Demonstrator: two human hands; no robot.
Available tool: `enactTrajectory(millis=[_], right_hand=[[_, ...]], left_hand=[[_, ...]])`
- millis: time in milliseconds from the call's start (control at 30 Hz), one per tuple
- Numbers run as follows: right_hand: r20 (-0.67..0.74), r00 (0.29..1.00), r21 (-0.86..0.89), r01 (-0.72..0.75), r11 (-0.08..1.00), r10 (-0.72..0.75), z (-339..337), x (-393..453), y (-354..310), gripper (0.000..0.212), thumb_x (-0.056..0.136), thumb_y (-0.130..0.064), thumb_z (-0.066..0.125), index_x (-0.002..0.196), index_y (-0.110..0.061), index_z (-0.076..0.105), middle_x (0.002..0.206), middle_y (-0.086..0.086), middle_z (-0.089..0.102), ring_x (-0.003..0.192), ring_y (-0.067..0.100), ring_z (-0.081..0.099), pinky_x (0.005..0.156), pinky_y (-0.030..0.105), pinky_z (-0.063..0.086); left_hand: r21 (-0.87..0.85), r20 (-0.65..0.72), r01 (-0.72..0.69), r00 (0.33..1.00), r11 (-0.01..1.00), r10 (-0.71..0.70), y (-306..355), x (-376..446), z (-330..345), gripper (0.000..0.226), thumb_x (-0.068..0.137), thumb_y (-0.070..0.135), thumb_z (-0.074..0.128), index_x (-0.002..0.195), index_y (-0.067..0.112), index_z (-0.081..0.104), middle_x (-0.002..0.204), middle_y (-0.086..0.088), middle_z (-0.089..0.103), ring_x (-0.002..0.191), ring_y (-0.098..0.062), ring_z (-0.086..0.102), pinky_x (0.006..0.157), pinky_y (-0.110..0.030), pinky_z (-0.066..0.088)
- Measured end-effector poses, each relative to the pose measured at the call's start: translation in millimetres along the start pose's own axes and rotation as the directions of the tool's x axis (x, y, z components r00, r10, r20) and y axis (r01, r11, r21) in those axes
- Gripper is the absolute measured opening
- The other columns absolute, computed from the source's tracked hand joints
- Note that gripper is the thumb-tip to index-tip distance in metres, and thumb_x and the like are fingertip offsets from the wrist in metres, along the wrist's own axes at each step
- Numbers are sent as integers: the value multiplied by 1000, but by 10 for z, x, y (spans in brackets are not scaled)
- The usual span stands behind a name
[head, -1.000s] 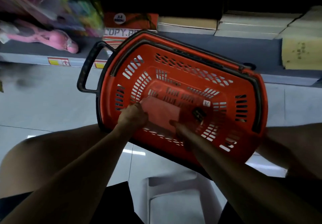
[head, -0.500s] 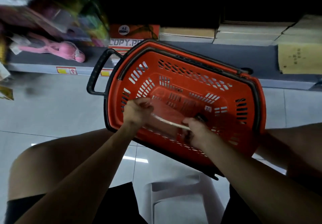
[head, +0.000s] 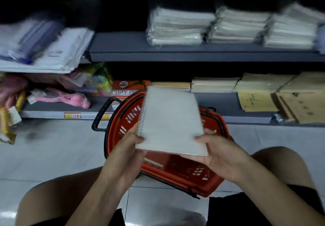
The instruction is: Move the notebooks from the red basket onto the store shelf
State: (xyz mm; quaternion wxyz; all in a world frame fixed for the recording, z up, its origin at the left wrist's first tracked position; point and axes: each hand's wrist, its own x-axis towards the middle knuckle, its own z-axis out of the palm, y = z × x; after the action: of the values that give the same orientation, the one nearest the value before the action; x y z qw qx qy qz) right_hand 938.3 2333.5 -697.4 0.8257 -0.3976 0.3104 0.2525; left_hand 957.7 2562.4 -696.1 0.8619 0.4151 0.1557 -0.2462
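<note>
The shelf (head: 193,49) is seen across the top, its upper board loaded with wrapped white stacks (head: 177,26) and its lower board with brown packs (head: 260,99). A red basket (head: 175,173) is set on the floor (head: 52,155) below it, between the person's knees.

A white spiral notebook (head: 171,122) is held up above the basket, in front of the lower board, with its wire binding along the left edge. Its lower left corner is pinched by the left hand (head: 128,151), thumb on top. Its lower right corner is gripped by the right hand (head: 221,155), thumb laid across the page and fingers underneath. 1 more reddish item (head: 154,159), too dim to identify, is seen lying in the basket under the notebook.

"A4" and "COPY" can be read on an orange box (head: 129,88) behind the basket. Writing on the brown packs is too small to be read.
</note>
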Motion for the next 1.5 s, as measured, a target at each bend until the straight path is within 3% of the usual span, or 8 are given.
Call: enactTrajectory(millis=[133, 233, 400, 667, 867, 1000, 1267, 1500], right_hand=[[76, 974, -108, 222, 969, -215, 36, -619, -126, 43, 99, 1, 49, 134, -20, 59, 129, 7, 70, 116, 30, 68, 93, 53, 57], [113, 944, -157, 324, 933, -309, 97, -978, -168, 43, 100, -2, 49, 133, -25, 63, 131, 5, 69, 119, 31, 67, 96, 53, 55], [118, 922, -201, 386, 900, -369, 181, -1363, -202, 41, 98, -5, 52, 130, -27, 65, 122, 8, 73, 107, 38, 71, 98, 67, 46], [6, 923, -260, 373, 891, -384, 192, -1366, -266, 38, 95, -15, 57, 127, -35, 66, 116, 3, 76, 99, 42, 73, 87, 61, 56], [-158, 930, -138, 312, 940, -332, 162, -1253, -421, 30, 93, -10, 63, 122, -19, 64, 96, 5, 80, 71, 33, 77, 52, 35, 62], [-192, 907, -158, 348, 924, -375, 153, -1146, -533, 50, 82, -12, 69, 130, -19, 58, 93, -3, 80, 79, 29, 78, 59, 38, 64], [-63, 862, -349, 452, 821, -502, 143, -841, -788, 38, 94, -7, 55, 127, -20, 69, 115, -2, 76, 93, 21, 76, 59, 30, 63], [-53, 831, -332, 508, 794, -554, 239, -373, -1082, 35, 93, -7, 56, 124, -14, 70, 117, 0, 75, 88, 20, 77, 56, 33, 63]], left_hand=[[-104, 123, -50, 990, 993, 63, 20, -445, 345, 59, 88, -8, 38, 138, 15, 60, 137, -12, 64, 126, -26, 62, 92, -32, 58], [-175, 188, -87, 975, 981, 120, -31, -620, 463, 63, 89, -12, 36, 142, 15, 55, 143, -15, 59, 132, -30, 57, 103, -38, 51], [-205, 293, -73, 947, 976, 132, -19, -689, 475, 65, 88, -10, 46, 149, 14, 46, 150, -17, 51, 140, -34, 48, 111, -43, 43], [-223, 382, -4, 920, 975, 91, 61, -592, 498, 53, 99, -2, 40, 148, 16, 47, 153, -16, 48, 140, -34, 48, 112, -45, 42], [-122, 381, -26, 922, 992, 71, 106, -391, 608, 51, 95, 11, 52, 146, 18, 51, 149, -13, 53, 137, -36, 51, 107, -56, 46], [-66, 393, -42, 917, 997, 65, 118, -261, 604, 51, 102, 7, 45, 151, 19, 43, 152, -13, 50, 139, -37, 49, 108, -59, 44], [115, 355, -194, 924, 974, 143, 225, -13, 546, 58, 101, 6, 45, 154, 30, 37, 147, -2, 57, 116, -22, 65, 85, -36, 58], [115, 280, -302, 924, 946, 261, 434, 369, 635, 61, 97, 2, 46, 152, 28, 38, 141, 9, 62, 122, -19, 65, 91, -43, 58]])
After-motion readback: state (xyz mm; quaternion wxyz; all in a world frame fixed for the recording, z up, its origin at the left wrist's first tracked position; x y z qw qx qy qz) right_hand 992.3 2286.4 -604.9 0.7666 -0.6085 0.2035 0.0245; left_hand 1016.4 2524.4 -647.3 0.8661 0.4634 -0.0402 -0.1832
